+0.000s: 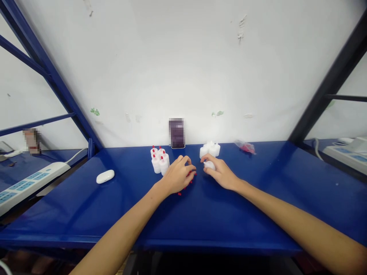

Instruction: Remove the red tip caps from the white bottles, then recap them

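My right hand (220, 172) is wrapped round a small white squeeze bottle (210, 165), whose pale nozzle points left toward my other hand. My left hand (180, 173) is bent low over several loose red caps (179, 194) on the blue table. Its thumb and index finger come together at a red cap (195, 174); the fingers hide part of the pile. Just left of that hand stands a group of white bottles (156, 165) fitted with red caps. Behind my right hand is a cluster of white bottles (213, 149) with no red caps showing.
A clear plastic bag (246, 147) with red pieces lies at the back right. A phone-like dark device (177, 133) leans against the wall. On the left are a white oval case (105, 176) and a power strip (31, 183). Blue frame posts (60, 84) flank the table.
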`<state>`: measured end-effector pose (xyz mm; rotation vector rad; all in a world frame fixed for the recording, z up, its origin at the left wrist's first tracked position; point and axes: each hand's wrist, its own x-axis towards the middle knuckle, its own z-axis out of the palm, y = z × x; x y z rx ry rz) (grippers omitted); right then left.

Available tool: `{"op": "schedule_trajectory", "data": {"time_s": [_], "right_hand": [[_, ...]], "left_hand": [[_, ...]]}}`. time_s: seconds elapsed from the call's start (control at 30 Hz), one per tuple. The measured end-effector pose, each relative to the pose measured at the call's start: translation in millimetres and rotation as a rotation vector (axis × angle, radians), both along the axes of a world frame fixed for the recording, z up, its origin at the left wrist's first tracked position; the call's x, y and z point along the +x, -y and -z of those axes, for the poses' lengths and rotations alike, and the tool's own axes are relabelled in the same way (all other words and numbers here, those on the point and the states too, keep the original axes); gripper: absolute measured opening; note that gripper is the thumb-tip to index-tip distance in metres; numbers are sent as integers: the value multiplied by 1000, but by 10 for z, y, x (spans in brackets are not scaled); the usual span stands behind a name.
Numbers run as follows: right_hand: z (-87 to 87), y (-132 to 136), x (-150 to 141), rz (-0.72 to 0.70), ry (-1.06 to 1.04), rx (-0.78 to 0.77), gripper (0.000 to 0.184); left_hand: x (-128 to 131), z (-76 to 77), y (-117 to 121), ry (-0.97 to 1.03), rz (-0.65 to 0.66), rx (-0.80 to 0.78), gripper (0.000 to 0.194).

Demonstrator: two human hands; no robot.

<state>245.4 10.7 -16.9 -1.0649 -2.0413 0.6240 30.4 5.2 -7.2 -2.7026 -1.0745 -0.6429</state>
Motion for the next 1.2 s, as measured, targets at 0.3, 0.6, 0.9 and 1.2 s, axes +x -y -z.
{"op": "schedule_trajectory", "data": {"time_s": [0.3, 0.6, 0.9, 1.2], "right_hand": [[-5, 12, -11, -13, 53, 38, 13], [-110, 96, 7, 166, 418, 103, 11], [-108, 185, -17, 147, 524, 65, 9], [-99, 201, -68, 135, 525, 79, 7]], "left_hand": [[8, 10, -135, -79, 12, -137, 24], [109, -21, -95, 109, 71, -107, 13], [145, 3, 74, 418, 98, -186, 7], [125, 33, 111, 547, 134, -224, 4]]}}
